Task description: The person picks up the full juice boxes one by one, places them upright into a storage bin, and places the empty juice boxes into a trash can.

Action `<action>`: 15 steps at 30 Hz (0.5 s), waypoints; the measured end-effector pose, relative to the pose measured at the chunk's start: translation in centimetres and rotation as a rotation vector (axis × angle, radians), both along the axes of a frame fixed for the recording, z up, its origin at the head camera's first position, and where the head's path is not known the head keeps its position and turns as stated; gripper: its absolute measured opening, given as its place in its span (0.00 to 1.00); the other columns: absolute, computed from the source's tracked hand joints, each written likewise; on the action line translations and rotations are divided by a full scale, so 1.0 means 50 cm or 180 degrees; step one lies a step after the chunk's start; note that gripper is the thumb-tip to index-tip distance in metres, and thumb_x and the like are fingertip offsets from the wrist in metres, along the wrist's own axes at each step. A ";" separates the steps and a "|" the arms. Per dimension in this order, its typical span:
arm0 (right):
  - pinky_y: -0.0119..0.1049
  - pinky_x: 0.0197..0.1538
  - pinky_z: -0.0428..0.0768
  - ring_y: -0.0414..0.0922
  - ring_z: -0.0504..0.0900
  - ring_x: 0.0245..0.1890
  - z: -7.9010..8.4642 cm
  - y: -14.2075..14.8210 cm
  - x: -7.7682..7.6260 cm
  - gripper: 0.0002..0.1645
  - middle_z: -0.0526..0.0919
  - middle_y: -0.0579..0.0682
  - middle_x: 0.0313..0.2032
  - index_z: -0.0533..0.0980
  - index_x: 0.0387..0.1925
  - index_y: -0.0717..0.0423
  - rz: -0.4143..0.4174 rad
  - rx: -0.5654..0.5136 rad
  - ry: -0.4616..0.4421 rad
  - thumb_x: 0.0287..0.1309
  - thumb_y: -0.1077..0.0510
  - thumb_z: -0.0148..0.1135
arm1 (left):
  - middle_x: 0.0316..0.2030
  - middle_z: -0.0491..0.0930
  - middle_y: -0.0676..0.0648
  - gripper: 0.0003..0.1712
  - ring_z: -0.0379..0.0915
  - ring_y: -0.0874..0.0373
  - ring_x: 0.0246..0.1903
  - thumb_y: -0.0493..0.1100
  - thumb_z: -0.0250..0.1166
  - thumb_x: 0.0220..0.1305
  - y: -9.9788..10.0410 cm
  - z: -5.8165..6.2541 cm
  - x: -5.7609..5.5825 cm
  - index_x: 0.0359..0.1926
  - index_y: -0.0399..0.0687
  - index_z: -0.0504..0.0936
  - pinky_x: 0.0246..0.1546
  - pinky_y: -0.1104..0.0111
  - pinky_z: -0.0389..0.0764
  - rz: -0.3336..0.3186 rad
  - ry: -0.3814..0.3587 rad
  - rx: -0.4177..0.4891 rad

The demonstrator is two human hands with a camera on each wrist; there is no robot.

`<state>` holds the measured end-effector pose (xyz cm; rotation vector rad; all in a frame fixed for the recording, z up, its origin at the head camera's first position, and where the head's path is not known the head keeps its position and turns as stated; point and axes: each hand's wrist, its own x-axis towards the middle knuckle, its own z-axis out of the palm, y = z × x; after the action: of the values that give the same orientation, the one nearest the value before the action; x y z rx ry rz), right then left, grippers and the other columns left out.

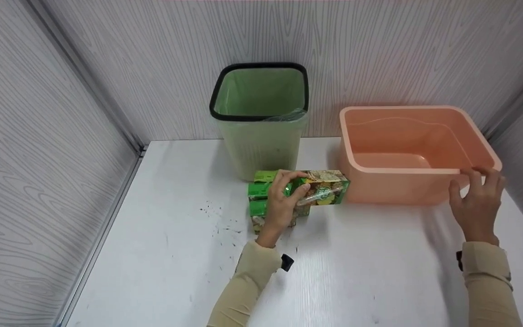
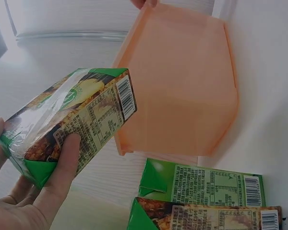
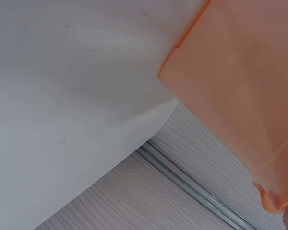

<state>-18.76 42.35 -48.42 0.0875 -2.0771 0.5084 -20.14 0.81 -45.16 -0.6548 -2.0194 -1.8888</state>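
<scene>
Left hand (image 1: 280, 206), fingers clamped on one end of patterned carton (image 1: 327, 188) — carton raised above counter (image 1: 175, 254), near front-left corner of orange tub (image 1: 397, 188). Right hand (image 1: 477, 206) — fingers curled over tub's near rim, right corner. More green cartons (image 1: 258, 208) lined up on counter before green trash bin (image 1: 266, 145).

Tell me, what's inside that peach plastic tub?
Inside the peach plastic tub, only its far inner wall, right inner wall and part of its floor show. The near side hides its inner face and the floor just behind.
</scene>
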 end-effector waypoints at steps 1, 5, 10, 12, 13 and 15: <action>0.69 0.44 0.66 0.72 0.68 0.50 0.001 0.001 -0.001 0.12 0.72 0.74 0.49 0.76 0.44 0.74 -0.0008 -0.0003 0.0005 0.62 0.68 0.62 | 0.44 0.73 0.44 0.11 0.71 0.49 0.48 0.37 0.65 0.69 0.003 0.003 -0.003 0.50 0.38 0.83 0.57 0.53 0.70 0.0007 -0.0002 0.0030; 0.68 0.43 0.67 0.72 0.68 0.50 0.002 0.002 -0.002 0.12 0.72 0.74 0.49 0.76 0.44 0.75 -0.0032 -0.0001 0.0003 0.62 0.69 0.62 | 0.44 0.73 0.44 0.11 0.71 0.46 0.49 0.38 0.65 0.69 0.013 0.014 -0.010 0.49 0.38 0.83 0.56 0.47 0.70 0.0029 -0.0049 0.0145; 0.67 0.42 0.66 0.72 0.68 0.49 0.000 -0.001 -0.003 0.12 0.72 0.74 0.49 0.76 0.44 0.75 -0.0053 -0.0039 -0.0014 0.62 0.69 0.62 | 0.45 0.75 0.45 0.11 0.72 0.48 0.48 0.39 0.64 0.68 0.025 0.023 -0.017 0.48 0.37 0.84 0.54 0.53 0.72 0.0076 -0.0079 0.0231; 0.68 0.42 0.66 0.72 0.68 0.49 -0.001 -0.003 -0.004 0.11 0.72 0.74 0.49 0.76 0.44 0.75 -0.0053 -0.0060 -0.0029 0.61 0.69 0.62 | 0.45 0.75 0.45 0.11 0.72 0.50 0.48 0.39 0.64 0.68 0.029 0.025 -0.021 0.48 0.38 0.84 0.54 0.55 0.72 0.0109 -0.0068 0.0222; 0.68 0.43 0.66 0.72 0.68 0.49 -0.001 -0.003 -0.003 0.11 0.72 0.74 0.49 0.76 0.44 0.74 -0.0054 -0.0070 -0.0040 0.61 0.69 0.62 | 0.45 0.76 0.46 0.11 0.72 0.51 0.48 0.39 0.64 0.68 0.032 0.025 -0.022 0.48 0.38 0.84 0.54 0.56 0.72 0.0113 -0.0059 0.0224; 0.68 0.43 0.65 0.71 0.68 0.49 -0.001 -0.001 -0.002 0.11 0.72 0.73 0.49 0.77 0.44 0.74 -0.0059 -0.0082 -0.0058 0.61 0.69 0.61 | 0.46 0.76 0.45 0.11 0.73 0.52 0.49 0.39 0.64 0.69 0.040 0.027 -0.027 0.48 0.38 0.84 0.55 0.55 0.71 0.0121 -0.0027 0.0234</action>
<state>-18.88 42.27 -48.46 0.0488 -2.0866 0.5263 -21.47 2.79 -43.82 -0.5861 -1.9432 -1.9368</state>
